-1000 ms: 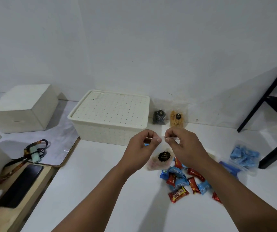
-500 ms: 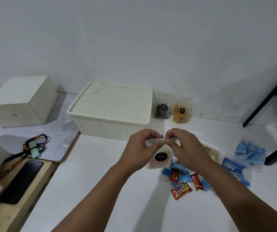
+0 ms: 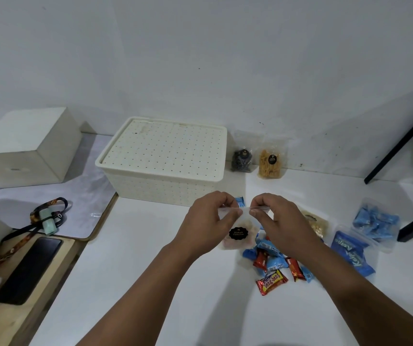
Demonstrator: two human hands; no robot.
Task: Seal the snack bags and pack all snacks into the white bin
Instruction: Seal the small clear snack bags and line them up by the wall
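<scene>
We hold a clear biscuit bag (image 3: 238,233) with a round black label just above the white counter (image 3: 150,258), in front of the white bin (image 3: 165,186), whose perforated lid is on. Our left hand (image 3: 208,221) pinches the left end of the bag's top strip between thumb and fingers, and our right hand (image 3: 273,221) pinches the right end. Under the bag lies a heap of red and blue wrapped candies (image 3: 273,265). Two more snack bags, one dark (image 3: 242,159) and one of yellow sticks (image 3: 270,163), lean against the wall beside the bin. Blue packets (image 3: 375,223) sit well right.
</scene>
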